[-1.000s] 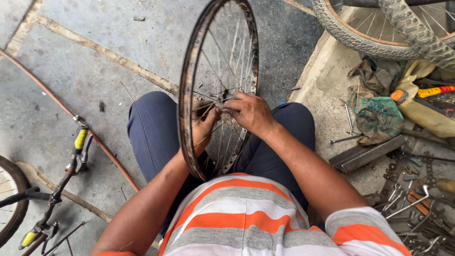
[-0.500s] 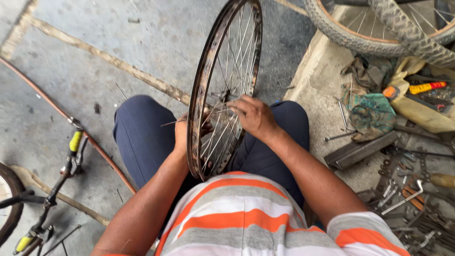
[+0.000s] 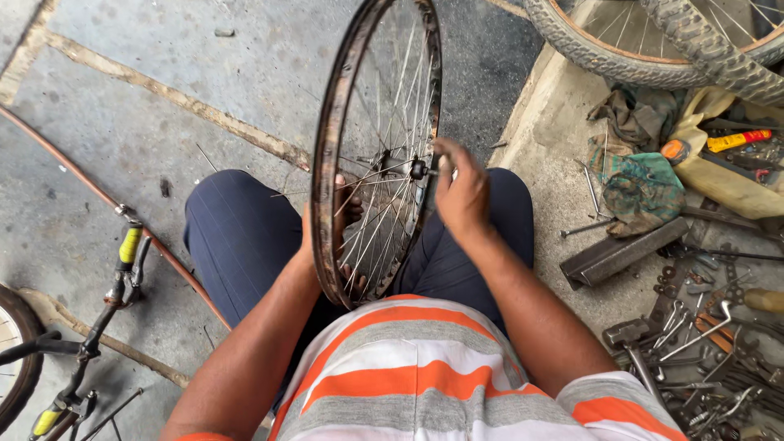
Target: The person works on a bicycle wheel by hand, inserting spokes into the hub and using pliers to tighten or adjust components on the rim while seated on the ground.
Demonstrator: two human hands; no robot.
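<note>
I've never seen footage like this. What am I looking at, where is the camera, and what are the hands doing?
The camera sits on a person's head and looks down, so you see their own striped shirt, knees and arms. They sit on a concrete floor with a bare, rusty bicycle wheel standing upright between their legs. The left hand reaches through the spokes from the far side; the right hand pinches the axle end at the hub. To the right lie rags, a metal bar and a heap of spanners. Tyred wheels lean at the top right, and part of a bicycle shows at the left.
</note>
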